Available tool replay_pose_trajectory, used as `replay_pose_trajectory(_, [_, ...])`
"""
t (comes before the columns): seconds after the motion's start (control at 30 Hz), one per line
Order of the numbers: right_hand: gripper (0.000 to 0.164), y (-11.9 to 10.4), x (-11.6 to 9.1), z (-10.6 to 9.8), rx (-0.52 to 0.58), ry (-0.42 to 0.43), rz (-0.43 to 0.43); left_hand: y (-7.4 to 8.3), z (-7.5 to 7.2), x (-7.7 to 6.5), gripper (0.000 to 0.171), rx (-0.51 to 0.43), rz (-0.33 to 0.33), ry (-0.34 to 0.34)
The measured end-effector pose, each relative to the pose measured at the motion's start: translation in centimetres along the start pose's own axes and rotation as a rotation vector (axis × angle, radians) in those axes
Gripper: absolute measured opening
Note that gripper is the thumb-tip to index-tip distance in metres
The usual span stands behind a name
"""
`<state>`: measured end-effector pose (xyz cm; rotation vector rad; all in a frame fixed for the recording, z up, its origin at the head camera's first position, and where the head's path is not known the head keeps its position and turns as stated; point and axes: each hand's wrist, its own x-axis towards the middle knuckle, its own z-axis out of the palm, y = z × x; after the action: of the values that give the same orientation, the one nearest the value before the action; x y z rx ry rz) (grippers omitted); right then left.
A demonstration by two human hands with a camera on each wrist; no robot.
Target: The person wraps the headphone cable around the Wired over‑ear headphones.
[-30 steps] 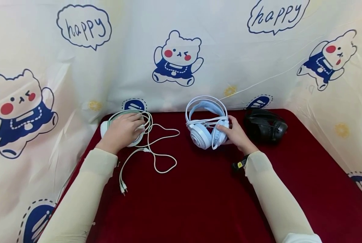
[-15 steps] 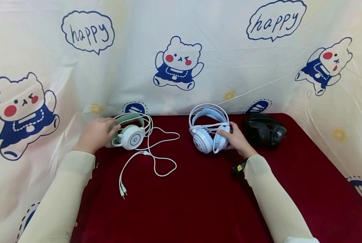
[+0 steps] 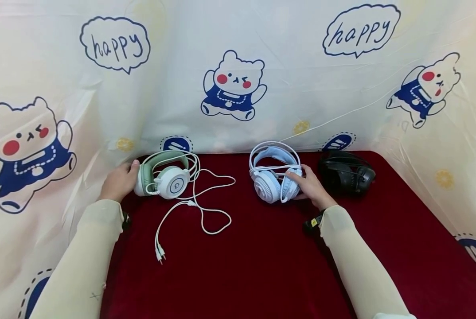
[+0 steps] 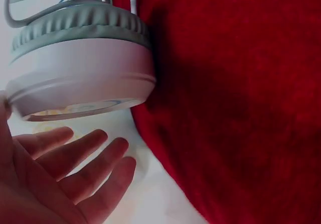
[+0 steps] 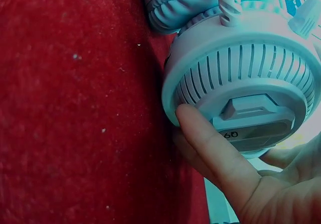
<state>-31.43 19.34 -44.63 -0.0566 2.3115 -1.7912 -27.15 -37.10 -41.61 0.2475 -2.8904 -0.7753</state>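
Observation:
White headphones with green cushions [image 3: 170, 182] stand at the back left of the table, their white cable trailing right and forward. My left hand [image 3: 119, 181] is just left of them. In the left wrist view its fingers [image 4: 90, 156] are spread below the outer ear cup [image 4: 83, 66], with the thumb at the cup's edge. White headphones with pale blue cushions [image 3: 267, 185] stand at the back middle, cable wound around them. My right hand [image 3: 311, 186] holds their right ear cup [image 5: 246, 58] between thumb and fingers; the far fingers are partly hidden behind it.
Black headphones [image 3: 346, 173] lie at the back right, beside my right hand. The green pair's cable [image 3: 216, 212] loops over the dark red table cover [image 3: 238, 274], its two plugs [image 3: 160, 254] toward the front. A printed white curtain [image 3: 170, 88] surrounds the back and sides.
My left hand has come off the top of the green-cushioned headphones and moved left to their outer side, uncovering them. My right hand stays on the blue-cushioned pair.

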Motion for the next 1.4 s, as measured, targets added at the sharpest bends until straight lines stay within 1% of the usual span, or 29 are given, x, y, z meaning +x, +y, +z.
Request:
replay_pose_trajectory(0.1, [0.097, -0.1, 0.1, 0.1, -0.012, 0.008, 0.016, -0.4, 0.2, 0.2, 0.094, -0.043, -0.036, -0.053])
replay_pose_trajectory(0.2, [0.099, -0.4, 0.1, 0.2, -0.032, 0.009, 0.023, -0.4, 0.4, 0.3, 0.098, -0.086, -0.064, -0.100])
replay_pose_trajectory(0.37, [0.096, -1.1, 0.1, 0.5, -0.027, 0.004, 0.047, 0.0, 0.5, 0.2, 0.100, -0.160, -0.074, -0.174])
replay_pose_trajectory(0.47, [0.091, -1.4, 0.1, 0.7, -0.003, 0.002, 0.063, 0.1, 0.5, 0.2, 0.100, -0.238, -0.086, -0.223])
replay_pose_trajectory(0.53, [0.088, -1.5, 0.1, 0.9, 0.006, -0.002, 0.061, 0.0, 0.5, 0.4, 0.100, -0.296, -0.093, -0.244])
replay_pose_trajectory(0.63, [0.087, -1.4, 0.4, 1.1, 0.012, -0.006, 0.061, -0.2, 0.7, 0.8, 0.101, -0.369, -0.094, -0.261])
replay_pose_trajectory(0.73, [0.089, -1.1, 0.6, 1.1, 0.001, -0.012, 0.076, -0.4, 0.9, 1.0, 0.101, -0.409, -0.092, -0.281])
replay_pose_trajectory(0.83, [0.090, -0.8, 0.7, 1.0, -0.013, -0.009, 0.088, -0.5, 1.3, 1.0, 0.101, -0.420, -0.090, -0.290])
replay_pose_trajectory(0.97, [0.093, -0.6, 0.9, 0.9, -0.038, -0.021, 0.088, -0.7, 1.6, 1.0, 0.101, -0.421, -0.094, -0.286])
replay_pose_trajectory(1.07, [0.093, -0.6, 0.9, 0.9, -0.050, -0.036, 0.086, -0.9, 1.7, 1.1, 0.096, -0.428, -0.090, -0.288])
replay_pose_trajectory(1.1, [0.092, -0.6, 0.9, 0.9, -0.052, -0.041, 0.084, -1.0, 1.7, 1.2, 0.093, -0.439, -0.098, -0.282])
replay_pose_trajectory(1.2, [0.092, -0.6, 0.8, 0.9, -0.055, -0.052, 0.076, -1.0, 1.8, 1.2, 0.085, -0.470, -0.087, -0.286])
replay_pose_trajectory(1.3, [0.095, -0.4, 0.4, 0.8, -0.068, -0.066, 0.085, -0.9, 2.0, 1.0, 0.082, -0.528, -0.091, -0.297])
replay_pose_trajectory(1.33, [0.097, -0.5, 0.4, 0.7, -0.077, -0.071, 0.085, -0.8, 1.9, 0.9, 0.081, -0.539, -0.080, -0.303])
replay_pose_trajectory(1.4, [0.100, -0.7, 0.4, 0.6, -0.098, -0.072, 0.085, -0.5, 1.8, 0.7, 0.085, -0.565, -0.096, -0.306])
